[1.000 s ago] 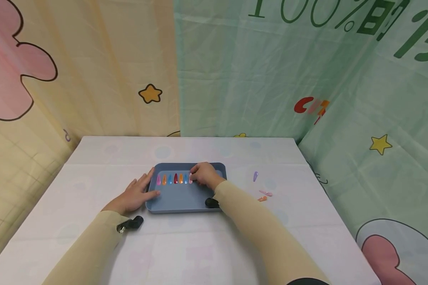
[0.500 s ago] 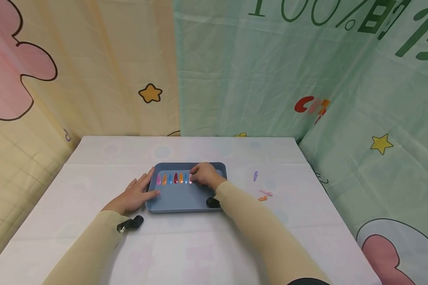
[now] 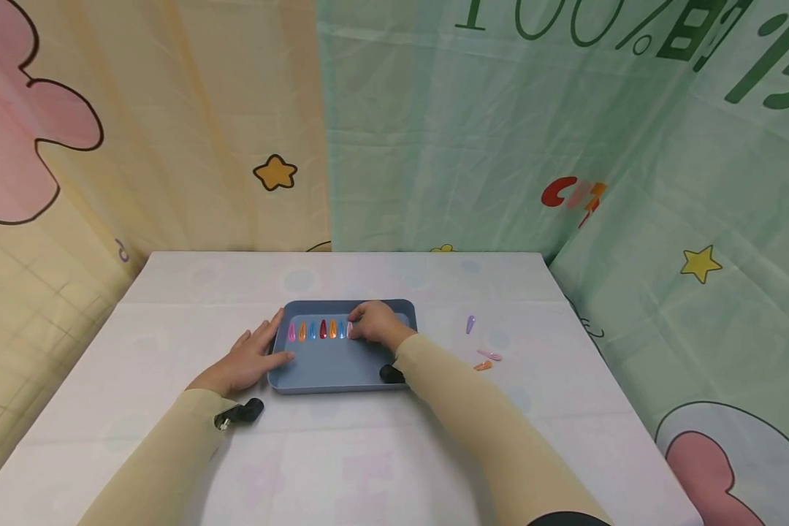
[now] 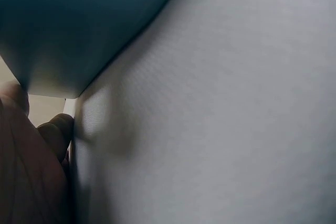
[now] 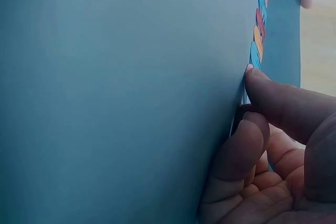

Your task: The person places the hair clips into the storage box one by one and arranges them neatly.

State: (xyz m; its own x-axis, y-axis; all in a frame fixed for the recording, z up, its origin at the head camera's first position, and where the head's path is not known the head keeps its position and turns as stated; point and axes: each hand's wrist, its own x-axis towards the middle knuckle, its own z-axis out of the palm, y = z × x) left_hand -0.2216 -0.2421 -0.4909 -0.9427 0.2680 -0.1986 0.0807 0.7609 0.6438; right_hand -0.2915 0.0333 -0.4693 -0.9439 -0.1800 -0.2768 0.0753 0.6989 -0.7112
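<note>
A blue-grey tray (image 3: 332,371) lies on the table with a row of several snap hair clips (image 3: 324,329) along its far part, in pink, orange, blue and red. At the row's right end my right hand (image 3: 378,324) pinches a pale pink hair clip (image 3: 350,330) between thumb and fingers, mostly covering it. The right wrist view shows the thumb (image 5: 283,100) beside the blue clip (image 5: 255,53). My left hand (image 3: 246,360) rests on the tray's left edge with fingers spread; in the left wrist view the hand (image 4: 31,156) is beside the tray's side wall (image 4: 79,30).
Right of the tray, a purple clip (image 3: 470,324), a pink clip (image 3: 489,355) and an orange clip (image 3: 483,365) lie on the white tablecloth (image 3: 342,453). Printed curtains (image 3: 434,146) hang behind the table and at its sides.
Very little differs. Both hands keep their places at the tray, the right fingers shifting only slightly at the pale pink clip.
</note>
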